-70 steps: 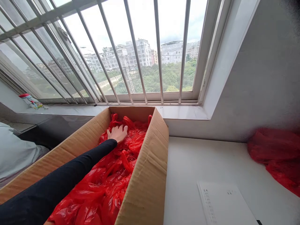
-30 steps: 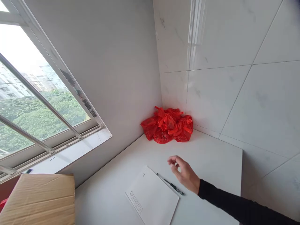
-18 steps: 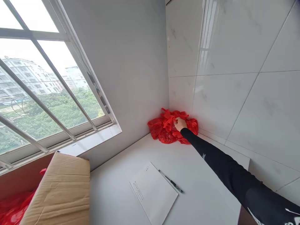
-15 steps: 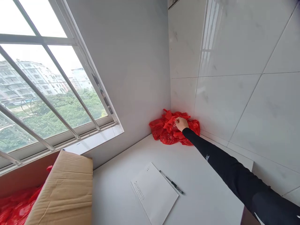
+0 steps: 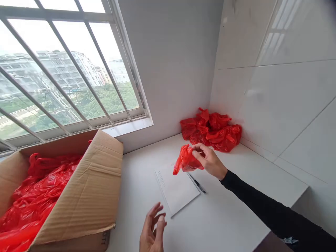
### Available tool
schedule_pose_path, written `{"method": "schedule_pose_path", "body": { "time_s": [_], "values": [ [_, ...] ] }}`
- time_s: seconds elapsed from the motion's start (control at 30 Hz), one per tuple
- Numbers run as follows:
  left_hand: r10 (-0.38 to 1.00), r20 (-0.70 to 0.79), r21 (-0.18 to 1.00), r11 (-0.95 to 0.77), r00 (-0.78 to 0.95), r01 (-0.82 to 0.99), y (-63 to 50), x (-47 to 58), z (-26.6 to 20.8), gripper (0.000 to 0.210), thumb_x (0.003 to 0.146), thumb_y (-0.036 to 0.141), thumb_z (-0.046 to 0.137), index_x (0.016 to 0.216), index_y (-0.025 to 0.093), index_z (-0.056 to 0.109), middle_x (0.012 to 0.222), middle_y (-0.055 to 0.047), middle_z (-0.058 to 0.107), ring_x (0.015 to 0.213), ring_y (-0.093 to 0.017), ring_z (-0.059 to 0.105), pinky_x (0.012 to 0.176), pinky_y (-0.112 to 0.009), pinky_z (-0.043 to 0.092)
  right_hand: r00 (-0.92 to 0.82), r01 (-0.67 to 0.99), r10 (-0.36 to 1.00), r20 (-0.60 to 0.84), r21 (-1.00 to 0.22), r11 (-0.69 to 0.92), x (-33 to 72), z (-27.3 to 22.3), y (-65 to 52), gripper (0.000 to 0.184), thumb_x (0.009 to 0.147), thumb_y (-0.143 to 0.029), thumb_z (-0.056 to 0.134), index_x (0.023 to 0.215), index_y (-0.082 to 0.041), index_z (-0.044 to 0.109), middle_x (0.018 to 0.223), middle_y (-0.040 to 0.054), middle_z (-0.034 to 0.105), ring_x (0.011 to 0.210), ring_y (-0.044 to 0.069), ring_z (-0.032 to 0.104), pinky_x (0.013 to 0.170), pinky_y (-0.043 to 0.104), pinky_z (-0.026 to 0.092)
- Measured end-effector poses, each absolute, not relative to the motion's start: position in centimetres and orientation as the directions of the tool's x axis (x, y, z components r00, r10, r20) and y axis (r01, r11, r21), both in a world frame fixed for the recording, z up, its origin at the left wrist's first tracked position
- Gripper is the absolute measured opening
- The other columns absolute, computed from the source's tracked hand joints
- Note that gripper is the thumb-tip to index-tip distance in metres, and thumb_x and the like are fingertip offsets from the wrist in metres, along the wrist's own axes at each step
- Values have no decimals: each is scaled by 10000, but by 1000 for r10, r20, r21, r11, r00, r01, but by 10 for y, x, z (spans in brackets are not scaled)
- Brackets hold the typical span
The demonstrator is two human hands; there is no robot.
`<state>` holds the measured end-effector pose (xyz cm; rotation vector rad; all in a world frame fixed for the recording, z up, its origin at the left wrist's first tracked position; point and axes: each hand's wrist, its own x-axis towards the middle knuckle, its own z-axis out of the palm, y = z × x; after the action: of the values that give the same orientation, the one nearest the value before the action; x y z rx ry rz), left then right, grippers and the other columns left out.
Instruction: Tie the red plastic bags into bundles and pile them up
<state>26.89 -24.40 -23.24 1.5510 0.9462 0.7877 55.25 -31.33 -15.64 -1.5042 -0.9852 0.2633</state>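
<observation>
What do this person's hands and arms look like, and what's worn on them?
The left hand and right hand are bare, without gloves. On the right, a close-fitting black sleeve reaches the wrist, with a small pale marking further up. No left sleeve is in view.

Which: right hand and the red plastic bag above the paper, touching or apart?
Touching. Head view: the right hand has its grip closed on the red plastic bag, no gap showing.

Upstairs room, home or workroom, I can't tell: barred window (image 5: pixel 68 53) before me, looking onto treetops (image 5: pixel 86 103) and pale buildings (image 5: pixel 60 68); glossy tiled wall (image 5: pixel 286 94), white tabletop (image 5: pixel 215 213).
</observation>
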Motion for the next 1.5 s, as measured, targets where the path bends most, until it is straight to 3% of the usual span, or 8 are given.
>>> {"method": "schedule_pose_path", "body": {
  "time_s": [0.17,0.3,0.4,0.57,0.77,1.0,1.13,1.5],
  "values": [
    [822,159,954,-270,547,128,-236,289,-226,505,938,451,552,1424,353,456,1518,-57,448,1388,-257,415,1136,-461,357,330,128,919,214,-975,182,492,-189,-324,157,964,-361,545,988,-219,607,918,12,640,823,162,597,776,312,488],
    [712,172,934,-338,680,118,-239,284,-225,449,834,404,682,1248,242,614,1231,-96,644,1113,-264,571,966,-406,459,193,51,968,159,-987,152,465,-214,-332,120,967,-312,543,974,-209,605,904,8,633,849,162,590,827,326,469],
    [787,112,933,-293,606,208,-246,274,-228,268,885,424,625,1044,211,649,1013,-59,671,893,-217,579,845,-368,460,268,160,951,151,-981,111,452,-214,-341,125,972,-285,516,1041,-226,602,1019,26,644,973,187,601,904,363,459],
    [829,82,956,-223,553,193,-262,257,-224,240,939,448,573,1026,229,616,1049,-36,663,924,-194,596,868,-341,437,355,499,898,261,-865,54,432,-194,-360,53,917,-279,586,952,-242,604,992,10,626,988,206,546,928,401,413],
    [869,62,949,-204,491,241,-283,242,-223,242,920,489,587,970,255,619,943,2,664,827,-174,570,774,-295,437,248,493,964,92,-869,-44,409,-187,-381,139,869,-258,640,991,-231,579,970,4,629,936,200,544,877,389,411],
    [874,61,956,-190,481,224,-294,237,-224,248,921,460,599,1083,274,616,1009,-3,679,881,-169,617,827,-282,471,202,572,970,134,-820,-6,395,-187,-389,167,826,-201,669,749,-213,521,789,-40,589,816,166,522,849,365,357],
    [830,82,944,-243,552,225,-295,235,-224,354,940,435,581,1275,322,595,1016,-4,667,953,-178,628,879,-295,472,193,394,981,24,-917,-55,403,-182,-392,169,887,-188,543,727,-211,494,722,-37,566,723,146,505,717,310,374],
    [784,85,920,-299,615,254,-297,230,-225,242,977,414,529,1051,276,713,869,-2,640,807,-182,563,766,-303,414,120,-198,981,-155,-972,-129,418,-183,-389,216,910,-266,430,703,-213,403,658,-41,329,630,130,266,608,288,250]
  ]
}}
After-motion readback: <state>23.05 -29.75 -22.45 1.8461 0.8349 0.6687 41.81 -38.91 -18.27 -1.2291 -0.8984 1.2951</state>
